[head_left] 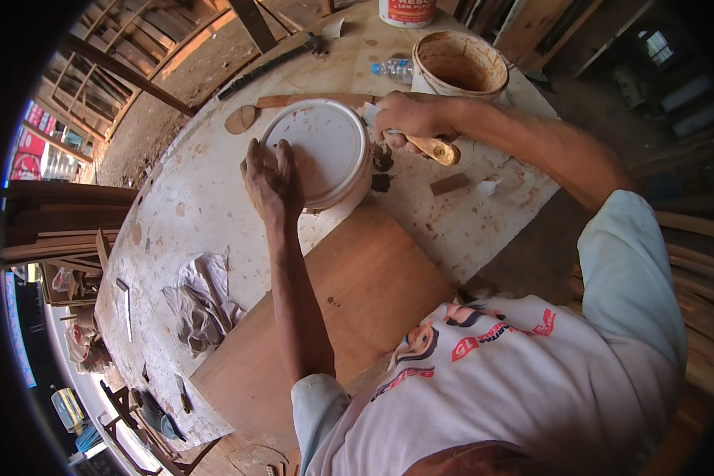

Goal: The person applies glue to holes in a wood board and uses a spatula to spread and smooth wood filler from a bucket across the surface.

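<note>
A white round bucket (pixel 355 189) with a pale, smudged lid (pixel 319 151) stands on the worktable. My left hand (pixel 273 181) grips its left rim, one digit on the lid and others over the side. My right hand (pixel 408 119) is closed round a putty knife (pixel 436 149) at the lid's right edge. The knife's wooden handle sticks out to the right of my fist. Its pale blade shows partly near the rim; whether it touches the lid I cannot tell. Just behind my right forearm is an uncovered bucket (pixel 460 67), stained brown inside.
A plywood sheet (pixel 349 293) lies before me on the stained white table (pixel 190 198). A crumpled cloth (pixel 202 305) is at left. A clear plastic bottle (pixel 393 70), a hammer (pixel 313 44), a wooden strip (pixel 293 101) and a small wood block (pixel 450 184) lie around the buckets.
</note>
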`<state>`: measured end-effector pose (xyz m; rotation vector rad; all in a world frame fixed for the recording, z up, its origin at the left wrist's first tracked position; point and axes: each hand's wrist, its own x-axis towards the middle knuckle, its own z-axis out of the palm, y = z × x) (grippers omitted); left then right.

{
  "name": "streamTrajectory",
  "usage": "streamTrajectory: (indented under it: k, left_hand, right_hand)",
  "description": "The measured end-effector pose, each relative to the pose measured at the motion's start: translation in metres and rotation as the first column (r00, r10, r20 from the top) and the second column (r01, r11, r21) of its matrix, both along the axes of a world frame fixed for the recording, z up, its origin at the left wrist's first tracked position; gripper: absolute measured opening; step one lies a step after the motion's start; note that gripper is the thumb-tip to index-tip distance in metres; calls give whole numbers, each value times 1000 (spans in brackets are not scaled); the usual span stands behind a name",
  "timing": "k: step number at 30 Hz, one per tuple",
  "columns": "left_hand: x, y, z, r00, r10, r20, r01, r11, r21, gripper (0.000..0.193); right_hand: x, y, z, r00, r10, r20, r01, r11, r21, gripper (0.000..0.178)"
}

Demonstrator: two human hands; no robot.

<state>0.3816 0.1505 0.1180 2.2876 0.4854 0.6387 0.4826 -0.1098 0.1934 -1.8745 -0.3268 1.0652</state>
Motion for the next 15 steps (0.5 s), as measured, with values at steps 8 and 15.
streamTrajectory:
  k: [8, 15]
  left_hand:
    - [0, -3, 3, 999, -47, 13, 47, 999, -8, 70]
    - [1, 2, 3, 1000, -24, 2, 24, 997, 71, 66]
  right_hand:
    - [-18, -26, -83, 885, -24, -464, 294, 803, 518, 36]
    - [-6, -16, -93, 843, 74, -532, 272, 795, 543, 37]
